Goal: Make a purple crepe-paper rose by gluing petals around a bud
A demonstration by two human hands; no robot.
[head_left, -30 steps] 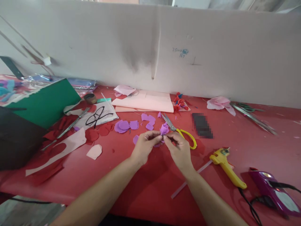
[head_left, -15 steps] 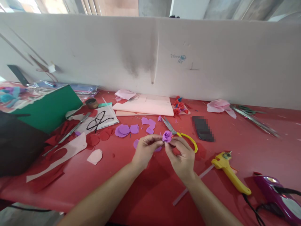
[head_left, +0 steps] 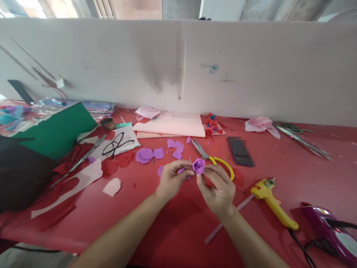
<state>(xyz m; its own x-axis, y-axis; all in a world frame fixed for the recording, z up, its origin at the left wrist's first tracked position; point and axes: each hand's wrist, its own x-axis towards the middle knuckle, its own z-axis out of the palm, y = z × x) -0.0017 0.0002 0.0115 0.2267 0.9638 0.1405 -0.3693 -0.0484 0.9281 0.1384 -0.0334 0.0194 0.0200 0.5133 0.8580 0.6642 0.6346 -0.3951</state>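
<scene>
Purple flower (head_left: 199,166) in fingers (head_left: 213,173); clear wrapping (head_left: 107,110) around blue material (head_left: 90,104).

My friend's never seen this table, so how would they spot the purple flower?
Find the red table, then the left hand and right hand near its middle. The purple flower sits between them. Its petals curl in a spiral, while the purple pieces farther left lie flat.

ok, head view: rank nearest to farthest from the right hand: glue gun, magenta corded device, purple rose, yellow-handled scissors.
1. purple rose: at the right hand's fingertips, on its left side
2. yellow-handled scissors: on the table, just beyond the hand
3. glue gun: on the table, to the hand's right
4. magenta corded device: right of the glue gun, near the picture's edge
</scene>
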